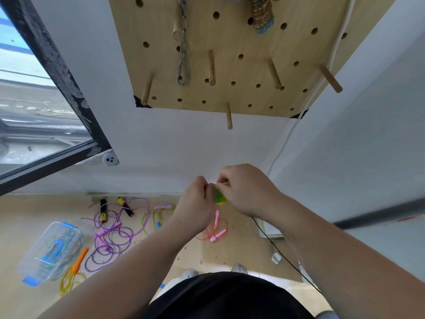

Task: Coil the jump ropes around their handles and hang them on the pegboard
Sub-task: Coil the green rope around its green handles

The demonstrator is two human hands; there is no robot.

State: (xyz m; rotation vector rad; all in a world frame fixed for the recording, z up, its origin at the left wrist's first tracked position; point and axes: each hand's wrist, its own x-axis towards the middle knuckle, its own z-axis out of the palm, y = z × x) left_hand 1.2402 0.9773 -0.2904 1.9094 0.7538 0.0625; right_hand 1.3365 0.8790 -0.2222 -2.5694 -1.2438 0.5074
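Green-yellow jump rope (219, 197), coiled into a small bundle, sits between both hands in front of the white wall. The left hand (197, 199) has its fingers curled around the left side of the bundle. The right hand (243, 189) pinches its upper end with bent fingers. Above the hands, well apart from them, is the wooden pegboard (253, 72), where one multicolour coiled rope (262, 17) already hangs. Below and left of the left hand, a purple rope (100, 233) lies loose on the floor. A pink rope (219, 233) lies directly under the hands.
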